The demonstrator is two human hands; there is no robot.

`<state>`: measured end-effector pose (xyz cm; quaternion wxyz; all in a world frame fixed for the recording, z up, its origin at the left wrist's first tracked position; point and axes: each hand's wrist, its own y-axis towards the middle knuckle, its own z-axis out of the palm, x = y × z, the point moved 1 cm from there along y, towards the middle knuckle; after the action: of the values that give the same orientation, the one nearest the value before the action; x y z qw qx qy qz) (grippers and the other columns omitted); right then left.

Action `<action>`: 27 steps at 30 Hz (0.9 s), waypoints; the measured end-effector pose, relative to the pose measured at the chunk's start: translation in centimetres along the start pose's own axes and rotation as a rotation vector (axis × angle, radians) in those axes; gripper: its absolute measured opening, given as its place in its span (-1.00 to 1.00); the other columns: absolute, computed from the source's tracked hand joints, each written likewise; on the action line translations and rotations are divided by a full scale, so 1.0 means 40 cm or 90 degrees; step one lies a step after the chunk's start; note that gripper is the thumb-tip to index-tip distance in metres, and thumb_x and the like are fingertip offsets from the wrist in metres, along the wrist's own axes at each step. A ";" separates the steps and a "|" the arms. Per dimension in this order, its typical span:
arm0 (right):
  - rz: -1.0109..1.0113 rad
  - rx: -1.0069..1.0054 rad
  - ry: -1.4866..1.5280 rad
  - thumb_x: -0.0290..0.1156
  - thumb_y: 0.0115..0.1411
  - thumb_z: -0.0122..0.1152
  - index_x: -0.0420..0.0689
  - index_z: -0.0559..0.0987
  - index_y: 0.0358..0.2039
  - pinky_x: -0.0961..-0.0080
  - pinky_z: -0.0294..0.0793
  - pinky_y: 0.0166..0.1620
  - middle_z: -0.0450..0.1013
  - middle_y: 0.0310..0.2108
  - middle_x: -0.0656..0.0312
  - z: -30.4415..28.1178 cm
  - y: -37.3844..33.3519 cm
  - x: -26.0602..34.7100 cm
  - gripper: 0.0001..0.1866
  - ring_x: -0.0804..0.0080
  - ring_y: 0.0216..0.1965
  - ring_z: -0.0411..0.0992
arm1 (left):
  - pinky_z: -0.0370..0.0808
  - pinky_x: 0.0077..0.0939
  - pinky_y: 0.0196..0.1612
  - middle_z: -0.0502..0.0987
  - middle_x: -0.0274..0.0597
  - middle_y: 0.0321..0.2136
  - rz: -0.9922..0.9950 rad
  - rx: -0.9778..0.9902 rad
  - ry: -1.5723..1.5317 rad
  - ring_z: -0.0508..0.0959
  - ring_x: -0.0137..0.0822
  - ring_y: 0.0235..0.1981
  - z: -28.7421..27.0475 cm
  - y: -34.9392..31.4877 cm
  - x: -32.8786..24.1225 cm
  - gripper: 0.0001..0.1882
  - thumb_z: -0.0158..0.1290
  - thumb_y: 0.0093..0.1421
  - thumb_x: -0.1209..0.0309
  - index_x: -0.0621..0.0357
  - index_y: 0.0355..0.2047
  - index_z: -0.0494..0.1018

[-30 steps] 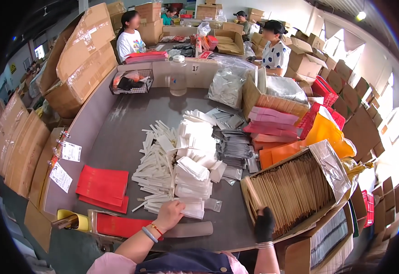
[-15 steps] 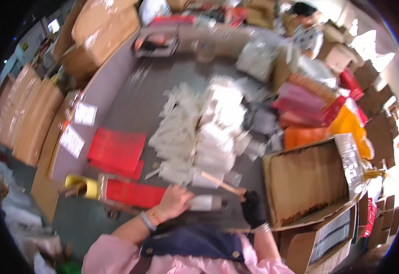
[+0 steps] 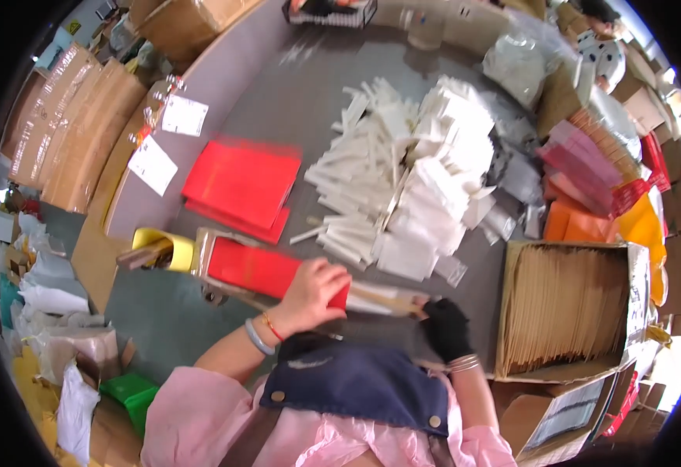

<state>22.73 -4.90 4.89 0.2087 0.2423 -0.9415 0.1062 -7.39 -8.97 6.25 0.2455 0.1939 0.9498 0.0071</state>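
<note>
A narrow red packet (image 3: 251, 267) lies in a shallow holder in front of me. My left hand (image 3: 315, 294) is curled over its right end, with thumb and fingers around the red edge. My right hand (image 3: 443, 323), in a black fingerless glove, pinches the end of a thin pale wooden stick (image 3: 402, 300). The stick points left, toward the red packet, and lies along a whitish strip, its far end hard to make out. Beyond the hands lie a heap of thin white folded strips (image 3: 356, 171) and a pile of white packets (image 3: 426, 202). Red sheets (image 3: 243, 185) are stacked to the left.
An open carton (image 3: 566, 311) packed with upright brown cardboard pieces stands at right. Behind it are orange and pink bags (image 3: 582, 167). A yellow tape roll (image 3: 173, 251) sits at the holder's left end. A grey rim (image 3: 223, 66) borders the table.
The view has shifted, so the table appears lower left to right. My right hand has brought the stick down from a raised slant to lie nearly level, its tip near my left hand.
</note>
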 end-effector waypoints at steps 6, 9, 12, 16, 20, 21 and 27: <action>0.023 -0.058 0.109 -0.27 0.07 0.35 -0.02 0.66 -0.32 0.26 0.50 -0.18 0.54 -0.33 0.06 0.053 0.034 -0.005 -0.83 0.08 -0.23 0.49 | 0.31 -0.16 0.09 0.44 -0.19 -0.04 0.048 -0.017 0.066 0.38 -0.12 0.01 0.026 0.042 -0.061 -0.22 0.40 -0.28 0.17 0.15 0.01 0.46; 0.081 -0.152 0.265 -0.42 -0.01 0.36 -0.10 0.62 -0.35 0.28 0.49 -0.20 0.50 -0.37 0.06 0.102 0.031 0.022 -0.83 0.07 -0.23 0.49 | 0.32 -0.17 0.06 0.44 -0.20 -0.07 0.041 0.002 0.065 0.39 -0.15 -0.01 0.038 0.049 -0.061 -0.23 0.39 -0.26 0.21 0.16 0.02 0.45; -0.059 -0.119 0.441 -0.48 -0.06 0.36 -0.17 0.48 -0.25 0.20 0.47 -0.19 0.44 -0.26 0.03 0.130 0.099 0.137 -0.67 0.00 -0.21 0.45 | 0.33 -0.15 0.03 0.42 -0.16 -0.02 0.049 0.024 0.032 0.38 -0.09 0.00 0.066 0.082 -0.054 -0.25 0.38 -0.23 0.23 0.11 0.04 0.45; 0.003 -0.128 0.254 -0.17 -0.08 0.47 -0.11 0.47 -0.08 0.19 0.44 -0.08 0.42 -0.14 0.11 0.077 0.078 0.089 -0.43 0.10 -0.04 0.37 | 0.37 -0.21 -0.02 0.42 -0.11 -0.06 0.111 -0.003 0.126 0.41 -0.08 -0.06 0.017 0.087 -0.057 -0.49 0.26 -0.09 0.30 -0.07 -0.05 0.50; -0.114 -0.155 -0.111 -0.03 -0.22 0.46 0.01 0.51 -0.09 0.13 0.39 -0.11 0.42 -0.16 0.25 -0.009 0.045 0.108 -0.35 0.12 -0.06 0.38 | 0.41 -0.23 -0.14 0.43 -0.12 -0.30 0.203 0.059 0.126 0.43 -0.09 -0.20 0.045 0.099 -0.060 -0.86 0.08 0.07 0.29 -0.09 -0.34 0.56; -0.113 -0.129 -0.101 -0.04 -0.25 0.46 0.04 0.53 -0.14 0.12 0.39 -0.13 0.44 -0.17 0.26 -0.008 0.045 0.104 -0.39 0.14 -0.05 0.38 | 0.41 -0.23 -0.14 0.43 -0.12 -0.30 0.205 0.060 0.125 0.43 -0.09 -0.20 0.017 0.109 -0.064 -0.86 0.08 0.07 0.29 -0.09 -0.34 0.56; -0.029 -0.075 -0.216 -0.06 -0.24 0.41 -0.01 0.55 -0.36 0.07 0.38 -0.21 0.46 -0.31 0.17 -0.075 0.025 0.039 -0.56 0.16 -0.11 0.41 | 0.46 -0.17 -0.32 0.43 -0.12 -0.33 0.194 0.098 0.243 0.45 -0.09 -0.28 -0.158 0.135 0.066 -0.97 0.10 -0.03 0.41 0.00 -0.52 0.49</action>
<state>22.02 -3.77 8.17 0.0634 0.2652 -0.9621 0.0035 -10.51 -2.47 11.17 0.0425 0.3479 0.9365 0.0081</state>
